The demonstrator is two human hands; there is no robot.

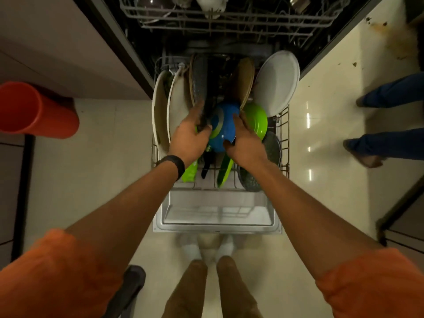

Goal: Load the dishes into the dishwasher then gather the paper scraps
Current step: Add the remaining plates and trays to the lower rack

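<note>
The dishwasher's lower rack (284, 134) is pulled out over the open door (218, 216). Both hands are on a blue pan (223, 129) in the middle of the rack. My left hand (189, 138) grips its left side, fingers also against a dark plate (198, 81). My right hand (246, 143) holds its right edge, next to a green pan (258, 120). Upright in the rack stand two cream plates (176, 104), a brown plate (244, 81) and a white plate (277, 83). A speckled pan (273, 150) lies at the right.
The upper rack (229, 17) holds cups and a bowl. An orange bin (34, 109) stands at the left by the cabinet. Another person's legs (385, 143) are on the tiled floor at the right. A stained patch marks the floor at top right.
</note>
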